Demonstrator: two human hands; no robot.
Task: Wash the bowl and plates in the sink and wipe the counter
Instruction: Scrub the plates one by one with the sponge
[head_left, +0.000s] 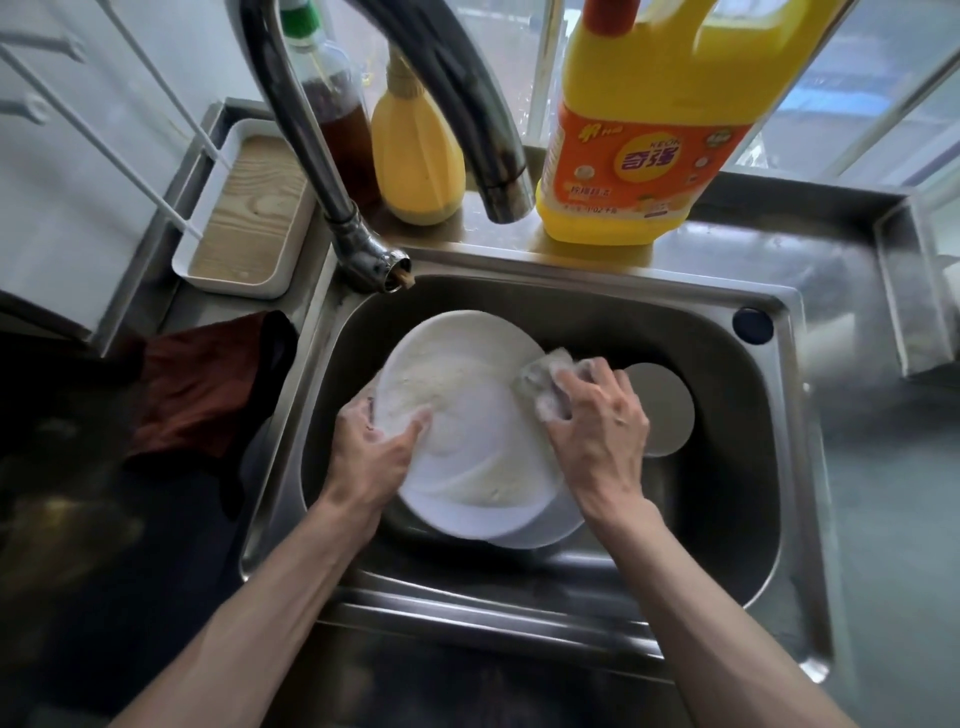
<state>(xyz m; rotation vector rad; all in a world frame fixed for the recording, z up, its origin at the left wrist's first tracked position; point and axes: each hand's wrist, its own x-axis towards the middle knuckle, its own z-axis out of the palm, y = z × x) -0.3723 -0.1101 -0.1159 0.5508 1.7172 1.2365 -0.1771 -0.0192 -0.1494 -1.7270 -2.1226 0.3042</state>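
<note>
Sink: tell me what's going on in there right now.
A person is scrubbing a soapy white plate over the steel sink. The left hand grips the plate's left rim, while the right hand presses a sudsy dishcloth against its right edge. A second white plate lies underneath, and a smaller round dish waits in the basin to the right.

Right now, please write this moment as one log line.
step: scrubbing plate | left hand: grips soapy plate rim | right hand: holds cloth against plate | place: in sink
</note>
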